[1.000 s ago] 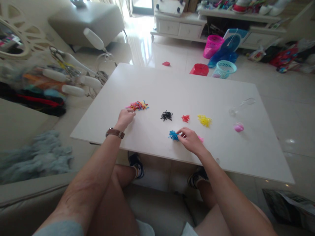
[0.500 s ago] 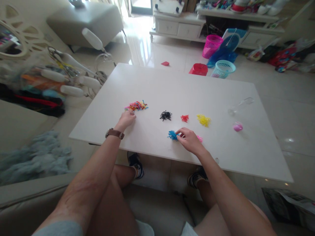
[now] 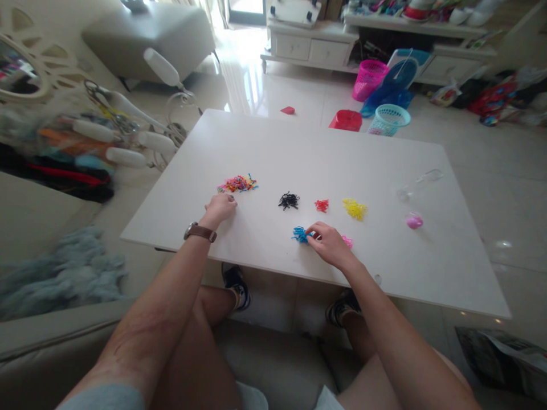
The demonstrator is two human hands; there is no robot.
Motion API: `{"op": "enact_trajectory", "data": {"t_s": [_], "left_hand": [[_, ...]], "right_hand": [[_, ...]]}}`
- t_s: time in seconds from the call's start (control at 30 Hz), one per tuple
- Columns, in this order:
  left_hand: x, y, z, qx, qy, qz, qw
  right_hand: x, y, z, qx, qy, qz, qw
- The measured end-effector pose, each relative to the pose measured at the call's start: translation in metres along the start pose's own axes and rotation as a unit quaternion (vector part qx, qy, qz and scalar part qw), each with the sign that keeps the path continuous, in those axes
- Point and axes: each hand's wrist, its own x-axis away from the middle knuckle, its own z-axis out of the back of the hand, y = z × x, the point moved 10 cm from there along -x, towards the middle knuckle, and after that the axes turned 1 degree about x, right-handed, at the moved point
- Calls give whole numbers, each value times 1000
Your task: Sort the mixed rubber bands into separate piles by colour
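A pile of mixed-colour small bands, which look like rubber bands, lies on the left half of the white table. Just below it is my left hand, fingers drawn together; whatever is in them is too small to make out. My right hand has its fingertips pinched at the right edge of a blue band pile; their contents are hidden. Behind that hand a pink pile partly shows. Black, red and yellow piles form a row farther back.
Toward the table's right side lie a pink round object and a clear plastic piece. A small clear disc is by the near edge. Beyond the table, baskets stand on the floor; a lamp with white shades is at left.
My left hand has drawn back very slightly from the mixed pile toward me. My right hand stays at the blue pile, almost unmoved.
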Motion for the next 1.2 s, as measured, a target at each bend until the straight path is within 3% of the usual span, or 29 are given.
{"op": "enact_trajectory", "data": {"t_s": [0.23, 0.43, 0.67, 0.87, 1.07, 1.2], "left_hand": [[8, 11, 7, 10, 29, 8, 1000], [12, 19, 12, 189, 43, -4, 981], [32, 60, -26, 419, -72, -21, 905], [50, 91, -58, 460, -139, -31, 876], [53, 101, -64, 510, -113, -19, 852], [69, 121, -79, 544, -174, -17, 820]], "right_hand": [[0, 0, 0, 3, -2, -1, 1000], [0, 0, 0, -1, 4, -3, 1000], [-1, -2, 0, 1, 6, 0, 1000], [-2, -5, -5, 4, 4, 6, 1000], [-4, -6, -6, 6, 10, 13, 1000], [-7, -10, 6, -32, 72, 7, 997]]}}
